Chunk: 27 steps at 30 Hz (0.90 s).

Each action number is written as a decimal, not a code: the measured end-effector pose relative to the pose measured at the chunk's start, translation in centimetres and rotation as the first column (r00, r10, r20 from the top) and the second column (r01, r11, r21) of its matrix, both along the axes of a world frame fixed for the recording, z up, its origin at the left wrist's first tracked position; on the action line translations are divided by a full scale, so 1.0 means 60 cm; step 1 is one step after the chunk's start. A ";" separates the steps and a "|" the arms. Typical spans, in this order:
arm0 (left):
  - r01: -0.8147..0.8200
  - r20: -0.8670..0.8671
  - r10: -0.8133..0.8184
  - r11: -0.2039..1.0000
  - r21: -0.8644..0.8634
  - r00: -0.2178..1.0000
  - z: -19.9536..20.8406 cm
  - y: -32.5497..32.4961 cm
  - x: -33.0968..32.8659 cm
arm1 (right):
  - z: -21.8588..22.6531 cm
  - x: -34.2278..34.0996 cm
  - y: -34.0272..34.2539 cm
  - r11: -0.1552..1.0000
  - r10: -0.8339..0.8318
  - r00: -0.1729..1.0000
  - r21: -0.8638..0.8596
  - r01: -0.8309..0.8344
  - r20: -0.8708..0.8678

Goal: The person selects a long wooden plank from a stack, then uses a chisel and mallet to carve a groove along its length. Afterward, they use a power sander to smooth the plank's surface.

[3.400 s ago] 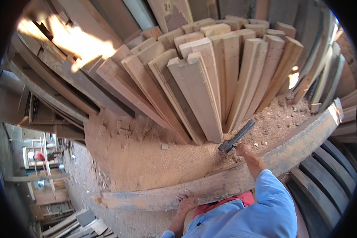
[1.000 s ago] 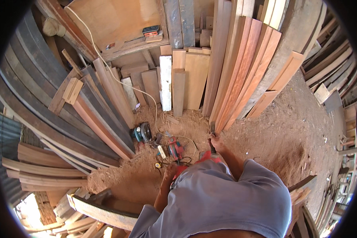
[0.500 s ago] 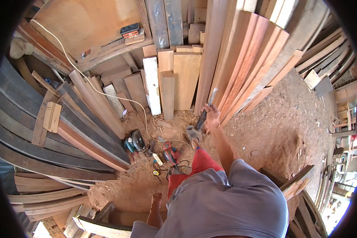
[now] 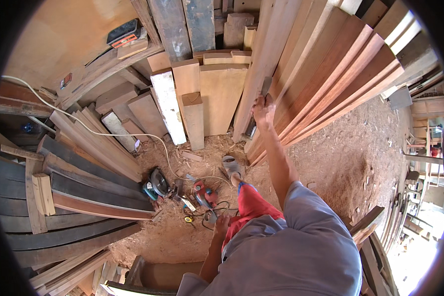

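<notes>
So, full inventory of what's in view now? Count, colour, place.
Long slim tool: 1, dark grey, upper middle, gripped
Upright wooden planks: several, reddish-brown, right of the tool
Broad rectangular wooden board: 1, pale tan, upper middle
Narrow painted board: 1, white, left of that
Long wooden beams: several, dark grey, left
Round-guarded power tool: 1, teal and black, floor
Boxy power tool: 1, red and black, floor
Small tape measure: 1, yellow, floor
Thin cable: 1, cream, left to centre
Right hand: 1, bare, around the tool
Left hand: 1, bare, lower centre
Trousers: red, lower centre
</notes>
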<state>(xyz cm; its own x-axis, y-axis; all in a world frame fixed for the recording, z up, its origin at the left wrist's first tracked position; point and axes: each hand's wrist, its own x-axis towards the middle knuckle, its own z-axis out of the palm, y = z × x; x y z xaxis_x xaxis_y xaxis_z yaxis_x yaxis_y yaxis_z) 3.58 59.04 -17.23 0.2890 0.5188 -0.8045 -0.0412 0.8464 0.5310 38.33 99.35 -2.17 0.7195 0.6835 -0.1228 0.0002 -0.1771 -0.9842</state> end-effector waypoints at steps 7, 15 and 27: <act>-0.090 -0.201 0.064 0.988 -0.123 0.978 -0.034 0.015 -0.047 | -0.054 0.059 0.088 0.997 -0.053 0.983 0.064 0.042 0.176; -0.070 -0.260 -0.042 0.910 -0.408 0.965 -0.064 -0.063 -0.175 | -0.113 0.020 0.058 0.994 -0.109 0.970 -0.012 0.109 -0.218; 0.025 -0.229 -0.068 0.983 -0.183 0.971 -0.012 0.035 -0.115 | -0.076 0.014 -0.048 0.985 -0.069 0.943 0.127 0.116 -0.325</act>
